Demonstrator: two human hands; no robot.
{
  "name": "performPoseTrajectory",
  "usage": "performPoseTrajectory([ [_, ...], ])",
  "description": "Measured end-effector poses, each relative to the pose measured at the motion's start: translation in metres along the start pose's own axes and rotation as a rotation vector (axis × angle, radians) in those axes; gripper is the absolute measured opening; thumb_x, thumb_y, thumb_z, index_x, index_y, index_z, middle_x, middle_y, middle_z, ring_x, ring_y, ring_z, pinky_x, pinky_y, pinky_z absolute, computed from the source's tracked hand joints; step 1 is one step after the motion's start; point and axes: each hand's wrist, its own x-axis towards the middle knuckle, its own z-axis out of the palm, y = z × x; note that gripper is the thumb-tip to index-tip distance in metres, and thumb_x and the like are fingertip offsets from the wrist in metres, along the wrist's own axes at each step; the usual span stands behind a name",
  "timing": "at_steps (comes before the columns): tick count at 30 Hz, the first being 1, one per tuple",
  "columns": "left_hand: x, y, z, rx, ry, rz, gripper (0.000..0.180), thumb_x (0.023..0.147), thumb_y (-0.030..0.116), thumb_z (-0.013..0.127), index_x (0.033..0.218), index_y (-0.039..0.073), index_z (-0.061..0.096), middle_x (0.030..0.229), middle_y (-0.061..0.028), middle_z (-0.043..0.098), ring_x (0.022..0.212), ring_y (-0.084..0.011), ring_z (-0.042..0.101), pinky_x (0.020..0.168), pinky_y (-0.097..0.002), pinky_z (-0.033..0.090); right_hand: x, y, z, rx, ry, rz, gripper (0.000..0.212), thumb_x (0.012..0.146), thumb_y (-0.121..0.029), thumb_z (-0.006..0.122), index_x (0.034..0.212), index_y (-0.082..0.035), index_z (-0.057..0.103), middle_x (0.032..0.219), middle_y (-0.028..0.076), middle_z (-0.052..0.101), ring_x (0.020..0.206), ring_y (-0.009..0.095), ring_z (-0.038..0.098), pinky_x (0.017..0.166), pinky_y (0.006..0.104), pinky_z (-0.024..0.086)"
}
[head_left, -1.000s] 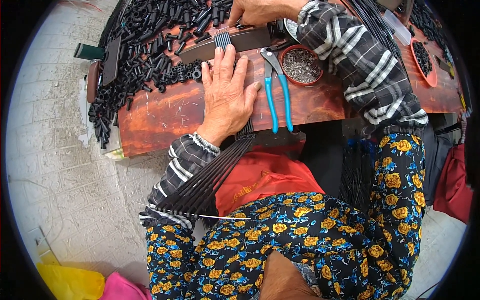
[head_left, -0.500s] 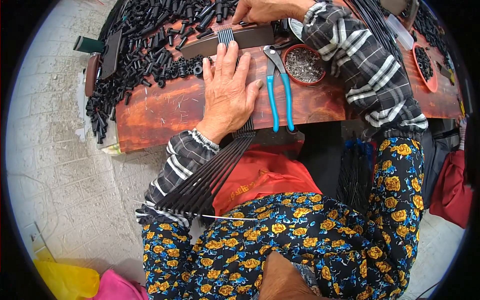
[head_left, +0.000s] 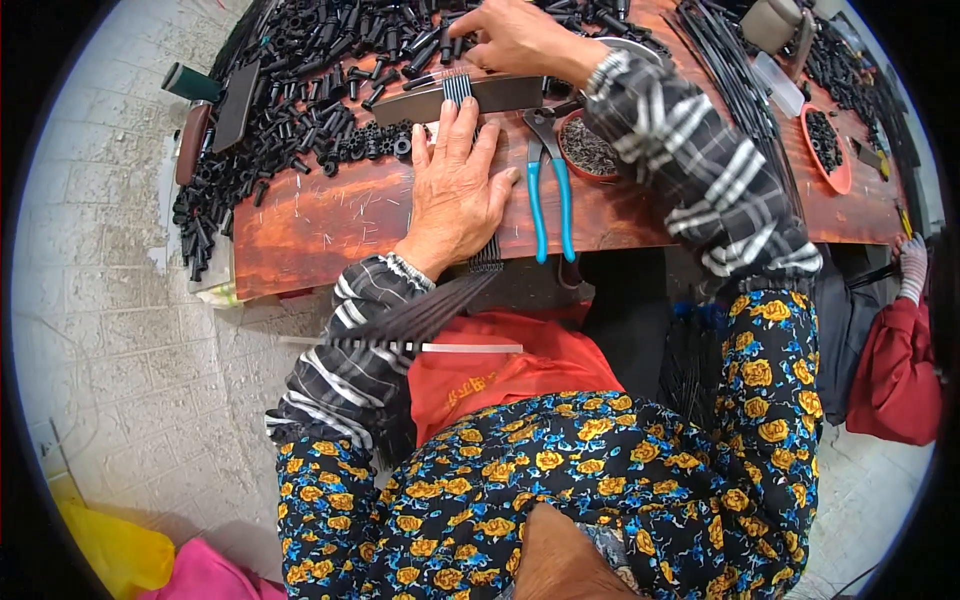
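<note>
My left hand lies flat, fingers spread, over a row of thin dark rods on the table. Past its fingertips the rod ends show side by side across a long dark bar. Behind my wrist the rods fan out over the table edge to a thin white stick above my lap. My right hand hovers beyond the bar, fingers bent and apart, at the pile of black flanged tubes. I see nothing held in it. Blue-handled pliers lie right of my left hand.
A red bowl of small metal pins sits beside the pliers, partly behind my right sleeve. Long black rods lie farther right, near an orange-red dish of black parts. A phone stands at left. Another person's gloved hand shows at far right.
My right hand has lifted off the rod ends and moved up to the pile of black tubes. My left hand stays flat on the rods. The hanging rods and white stick have swung upward.
</note>
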Motion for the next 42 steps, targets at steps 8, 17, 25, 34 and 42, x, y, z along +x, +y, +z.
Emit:
performPoseTrajectory([
  [8, -0.010, -0.014, 0.007, 0.071, 0.048, -0.013, 0.052, 0.084, 0.033, 0.060, 0.129, 0.008, 0.053, 0.145, -0.0181, 0.034, 0.138, -0.0352, 0.027, 0.110, -0.0595, 0.017, -0.122, -0.122, -0.075, 0.777, -0.602, -0.388, 0.012, 0.081, -0.012, 0.066, 0.081, 0.000, 0.067, 0.064, 0.008, 0.061, 0.057, 0.017, 0.059, 0.051, 0.0313, 0.045],
  [17, -0.005, -0.022, 0.021, 0.145, 0.043, 0.041, 0.049, 0.089, 0.040, 0.053, 0.130, 0.013, 0.053, 0.146, -0.0191, 0.033, 0.139, -0.0367, 0.026, 0.108, -0.0612, 0.020, -0.165, -0.271, -0.077, 0.869, -0.123, -0.897, 0.036, 0.083, -0.020, 0.056, 0.107, 0.006, 0.060, 0.067, 0.007, 0.049, 0.051, 0.017, 0.048, 0.039, 0.0314, 0.036],
  [25, 0.000, -0.023, 0.025, 0.331, 0.311, 0.325, 0.041, 0.086, 0.038, 0.056, 0.117, 0.012, 0.062, 0.139, -0.0205, 0.041, 0.126, -0.0388, 0.039, 0.101, -0.0561, 0.031, -0.183, -0.302, -0.075, 0.774, 0.073, -0.900, 0.031, 0.082, -0.021, 0.057, 0.101, 0.003, 0.063, 0.068, 0.007, 0.053, 0.049, 0.015, 0.046, 0.038, 0.0297, 0.034],
  [34, 0.001, -0.017, 0.030, 0.171, 0.208, 0.141, 0.046, 0.088, 0.040, 0.053, 0.121, 0.008, 0.061, 0.139, -0.0251, 0.040, 0.131, -0.0419, 0.033, 0.101, -0.0516, 0.032, -0.205, -0.243, -0.042, 0.354, 0.001, -0.205, 0.025, 0.075, -0.014, 0.071, 0.098, -0.007, 0.068, 0.070, 0.007, 0.062, 0.052, 0.018, 0.056, 0.048, 0.0302, 0.043],
  [42, -0.006, -0.032, 0.032, 0.125, 0.118, 0.094, 0.058, 0.087, 0.043, 0.049, 0.135, 0.011, 0.046, 0.140, -0.0189, 0.040, 0.139, -0.0383, 0.022, 0.111, -0.0555, 0.016, -0.151, -0.171, 0.014, 0.099, 0.089, 0.182, 0.047, 0.068, -0.024, 0.082, 0.105, -0.001, 0.065, 0.087, 0.008, 0.061, 0.066, 0.014, 0.055, 0.062, 0.0292, 0.046],
])
